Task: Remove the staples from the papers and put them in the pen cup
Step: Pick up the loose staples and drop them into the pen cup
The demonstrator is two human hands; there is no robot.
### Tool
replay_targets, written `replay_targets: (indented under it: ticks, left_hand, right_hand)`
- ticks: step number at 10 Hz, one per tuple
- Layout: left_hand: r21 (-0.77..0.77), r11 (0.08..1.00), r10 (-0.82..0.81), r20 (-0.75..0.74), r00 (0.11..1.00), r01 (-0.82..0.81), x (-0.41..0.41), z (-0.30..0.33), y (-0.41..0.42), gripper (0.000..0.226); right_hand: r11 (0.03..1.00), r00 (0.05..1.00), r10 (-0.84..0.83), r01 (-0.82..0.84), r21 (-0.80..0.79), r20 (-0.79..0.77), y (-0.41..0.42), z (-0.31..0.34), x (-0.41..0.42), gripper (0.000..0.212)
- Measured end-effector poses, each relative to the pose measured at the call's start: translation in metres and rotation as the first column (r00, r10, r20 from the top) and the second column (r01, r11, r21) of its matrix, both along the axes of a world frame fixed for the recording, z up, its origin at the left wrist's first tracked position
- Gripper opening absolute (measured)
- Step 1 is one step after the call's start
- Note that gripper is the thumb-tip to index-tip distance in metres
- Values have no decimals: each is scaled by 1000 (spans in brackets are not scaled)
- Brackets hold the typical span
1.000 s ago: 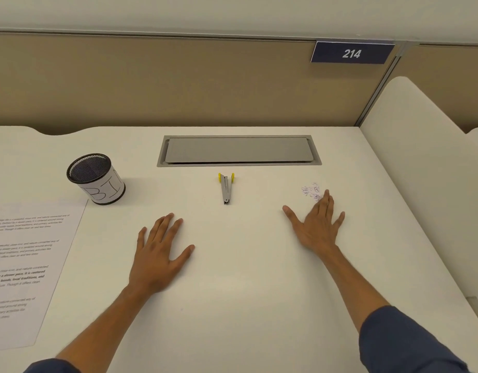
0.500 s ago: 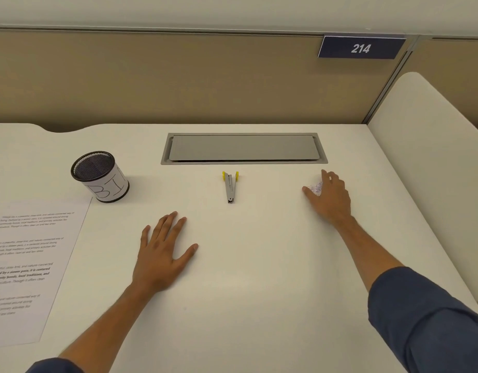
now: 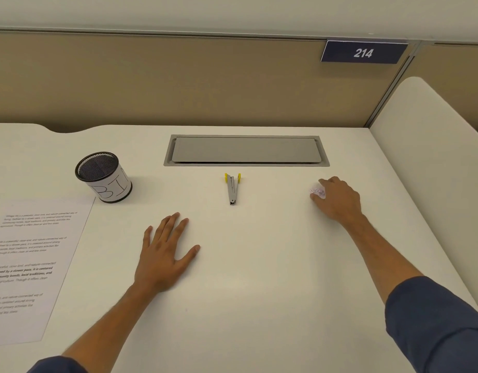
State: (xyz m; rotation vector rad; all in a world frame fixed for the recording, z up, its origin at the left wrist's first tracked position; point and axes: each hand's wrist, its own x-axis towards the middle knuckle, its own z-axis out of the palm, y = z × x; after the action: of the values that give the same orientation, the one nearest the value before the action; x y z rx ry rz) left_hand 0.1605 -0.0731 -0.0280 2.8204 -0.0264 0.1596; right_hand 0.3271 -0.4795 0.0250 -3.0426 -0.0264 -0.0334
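A black mesh pen cup (image 3: 103, 176) with a white label stands at the desk's back left. A printed sheet of paper (image 3: 30, 259) lies flat at the left edge. A grey staple remover (image 3: 233, 189) with yellow tabs lies at the middle, below the cable hatch. My left hand (image 3: 165, 254) rests flat on the desk, fingers spread, holding nothing. My right hand (image 3: 337, 200) is at the right, fingers curled around a small crumpled paper ball (image 3: 317, 192), which peeks out at its fingertips.
A grey cable hatch (image 3: 246, 150) is set into the white desk (image 3: 259, 292) at the back. A tan partition with a "214" sign (image 3: 363, 52) stands behind. A white side divider (image 3: 426, 157) borders the right edge.
My right hand reached forward from lying flat and curled its fingers over the crumpled paper ball. My left hand stayed put.
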Motion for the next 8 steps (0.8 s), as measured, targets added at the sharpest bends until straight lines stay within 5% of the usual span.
replay_targets:
  ticks: [3, 8]
  left_hand:
    - [-10, 1000, 4, 0, 1000, -4, 0, 1, -1, 74]
    - [-2, 1000, 1, -13, 1000, -1, 0, -1, 0, 76]
  right_hand:
    - [981, 992, 126, -121, 151, -24, 4, -5, 15, 21]
    - [991, 991, 131, -130, 31, -16, 14, -13, 19, 21]
